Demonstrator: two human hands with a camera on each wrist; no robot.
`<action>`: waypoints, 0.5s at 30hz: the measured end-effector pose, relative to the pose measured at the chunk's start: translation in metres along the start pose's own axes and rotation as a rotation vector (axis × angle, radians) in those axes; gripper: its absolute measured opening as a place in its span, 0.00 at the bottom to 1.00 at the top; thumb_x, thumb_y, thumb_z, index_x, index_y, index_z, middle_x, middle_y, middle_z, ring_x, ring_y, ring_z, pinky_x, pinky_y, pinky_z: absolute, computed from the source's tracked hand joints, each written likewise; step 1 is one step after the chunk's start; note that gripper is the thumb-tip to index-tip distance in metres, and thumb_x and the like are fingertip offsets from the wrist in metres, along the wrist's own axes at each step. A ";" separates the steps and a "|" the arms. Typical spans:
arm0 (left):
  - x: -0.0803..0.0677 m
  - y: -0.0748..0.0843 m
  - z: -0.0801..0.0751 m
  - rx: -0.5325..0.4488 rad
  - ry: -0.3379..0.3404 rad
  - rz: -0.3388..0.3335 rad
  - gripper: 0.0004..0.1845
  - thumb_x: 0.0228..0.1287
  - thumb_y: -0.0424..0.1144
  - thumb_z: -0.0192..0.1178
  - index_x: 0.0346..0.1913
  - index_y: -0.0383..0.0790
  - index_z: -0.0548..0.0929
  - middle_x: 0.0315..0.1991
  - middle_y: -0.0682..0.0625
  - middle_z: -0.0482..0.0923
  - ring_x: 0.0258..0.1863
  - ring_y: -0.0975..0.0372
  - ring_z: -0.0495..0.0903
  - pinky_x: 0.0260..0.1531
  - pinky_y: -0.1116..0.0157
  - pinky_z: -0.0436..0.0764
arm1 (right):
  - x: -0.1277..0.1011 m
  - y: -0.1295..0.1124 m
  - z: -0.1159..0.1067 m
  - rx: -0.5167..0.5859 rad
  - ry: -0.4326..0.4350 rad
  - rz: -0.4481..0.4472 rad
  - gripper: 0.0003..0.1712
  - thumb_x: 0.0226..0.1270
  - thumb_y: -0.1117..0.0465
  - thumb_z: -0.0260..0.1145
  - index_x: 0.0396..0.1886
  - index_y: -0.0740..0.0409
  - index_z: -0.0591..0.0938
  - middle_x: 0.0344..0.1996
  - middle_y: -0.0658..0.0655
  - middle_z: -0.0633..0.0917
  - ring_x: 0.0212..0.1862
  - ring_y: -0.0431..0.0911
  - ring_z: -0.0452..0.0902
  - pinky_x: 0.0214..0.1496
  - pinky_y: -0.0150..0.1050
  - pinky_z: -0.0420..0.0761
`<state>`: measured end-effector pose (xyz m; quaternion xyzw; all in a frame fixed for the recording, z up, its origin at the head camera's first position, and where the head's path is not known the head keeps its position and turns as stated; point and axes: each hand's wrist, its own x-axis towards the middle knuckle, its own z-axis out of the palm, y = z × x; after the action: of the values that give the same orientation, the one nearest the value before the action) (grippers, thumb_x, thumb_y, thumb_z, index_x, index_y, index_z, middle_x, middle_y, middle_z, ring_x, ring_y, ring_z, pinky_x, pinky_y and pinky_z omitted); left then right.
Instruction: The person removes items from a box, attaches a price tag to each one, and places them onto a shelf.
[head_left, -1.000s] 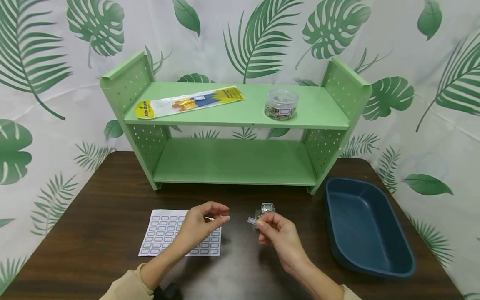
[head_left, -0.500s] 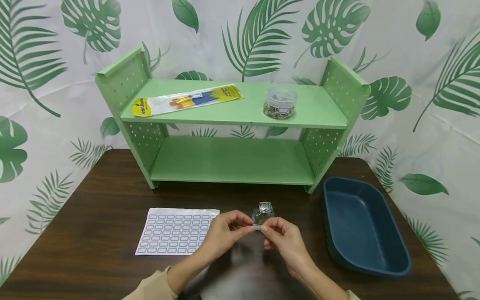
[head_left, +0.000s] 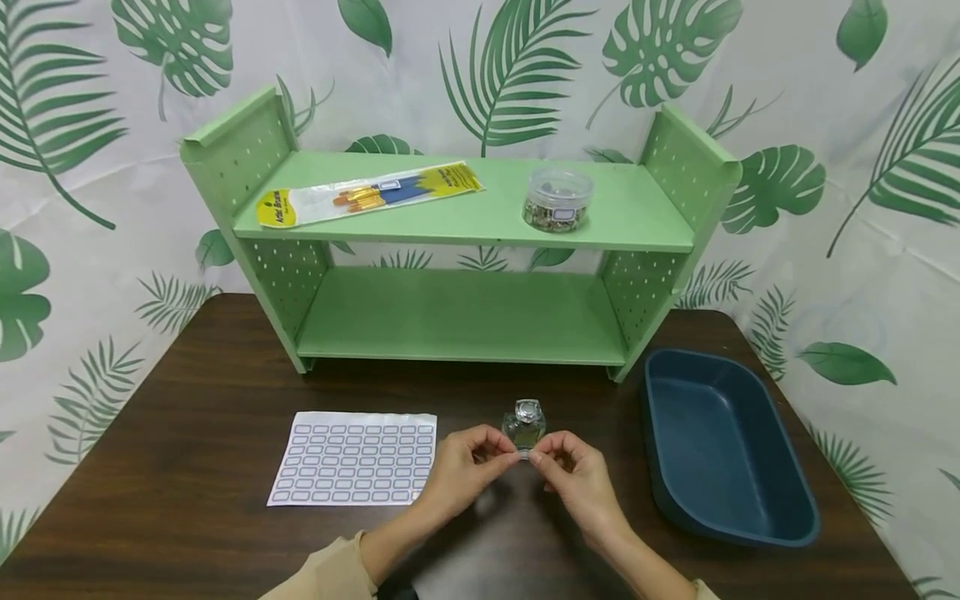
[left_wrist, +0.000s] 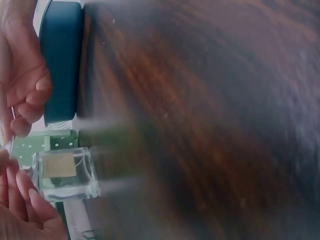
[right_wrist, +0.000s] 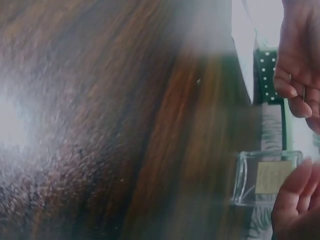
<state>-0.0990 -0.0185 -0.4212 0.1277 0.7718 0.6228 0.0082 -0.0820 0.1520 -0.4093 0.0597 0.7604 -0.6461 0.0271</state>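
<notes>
A small white sticker label (head_left: 523,456) is stretched between my two hands, just in front of a square clear glass bottle (head_left: 524,427) with a silvery cap. My left hand (head_left: 467,468) pinches one end between thumb and fingertip. The other end is pinched by my right hand (head_left: 579,482). In the left wrist view the bottle (left_wrist: 65,175) stands upright on the table and shows a pale yellowish patch. The right wrist view has the same bottle (right_wrist: 267,181) beside the fingers. Fingertips hide most of the sticker.
A sheet of blue-bordered labels (head_left: 352,458) lies left of the hands. The dark blue bin (head_left: 731,450) stands at right. Behind is a green shelf (head_left: 465,312), with packaged paintbrushes (head_left: 371,196) and a clear round jar (head_left: 557,200) on its upper board.
My left hand has come right, off the label sheet, and taken the free end of the sticker. Both hands have then brought it in front of the bottle. The head view has shifted slightly.
</notes>
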 end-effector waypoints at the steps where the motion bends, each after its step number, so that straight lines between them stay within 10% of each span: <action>1: 0.000 -0.001 0.002 0.023 0.017 0.005 0.04 0.55 0.33 0.70 0.31 0.36 0.86 0.29 0.42 0.84 0.25 0.74 0.74 0.28 0.76 0.75 | 0.001 0.001 0.000 -0.035 0.023 -0.033 0.03 0.62 0.70 0.67 0.32 0.66 0.80 0.25 0.48 0.77 0.25 0.36 0.70 0.28 0.29 0.74; 15: 0.003 -0.010 0.019 0.177 0.200 0.012 0.03 0.51 0.35 0.73 0.28 0.44 0.88 0.41 0.48 0.77 0.46 0.58 0.76 0.47 0.66 0.73 | 0.010 0.017 0.003 -0.318 0.209 -0.248 0.04 0.57 0.66 0.73 0.29 0.59 0.85 0.41 0.56 0.77 0.45 0.40 0.68 0.39 0.26 0.71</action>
<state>-0.1001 -0.0012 -0.4343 0.0697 0.8201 0.5618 -0.0836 -0.0902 0.1527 -0.4275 0.0271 0.8528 -0.5069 -0.1225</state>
